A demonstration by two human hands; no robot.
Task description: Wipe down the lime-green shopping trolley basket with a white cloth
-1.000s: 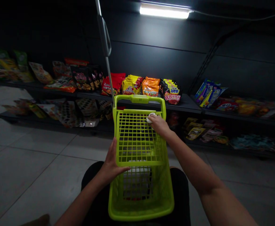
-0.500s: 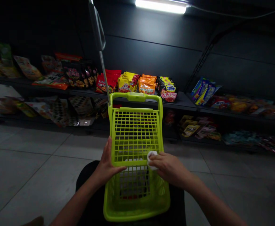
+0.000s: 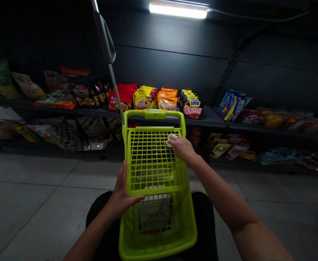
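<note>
A lime-green shopping basket (image 3: pixel 157 255) with a grid lid and a tall metal pull handle (image 3: pixel 104 38) stands tilted between my knees. My left hand (image 3: pixel 122 194) grips its left side, the thumb lying over the crossbar and the other fingers along the outer edge. A crumpled white cloth or tissue (image 3: pixel 171 139) is pinched in my right hand (image 3: pixel 183 148), pressed to the upper right part of the grid. Through the mesh, something white and grey shows, too obscured to name.
Dark shelves (image 3: pixel 212 117) run across behind the basket. Red noodle packets (image 3: pixel 120 101), yellow packets (image 3: pixel 142 98), orange packets (image 3: pixel 167 99) and black packets (image 3: pixel 193 110) stand on the upper shelf. More snack bags lie below and to both sides. Grey floor tiles (image 3: pixel 33 203) extend around me.
My right hand has moved up the grid with the white cloth, from the crossbar to near the top right corner. My left hand keeps its hold. The view has shifted slightly.
</note>
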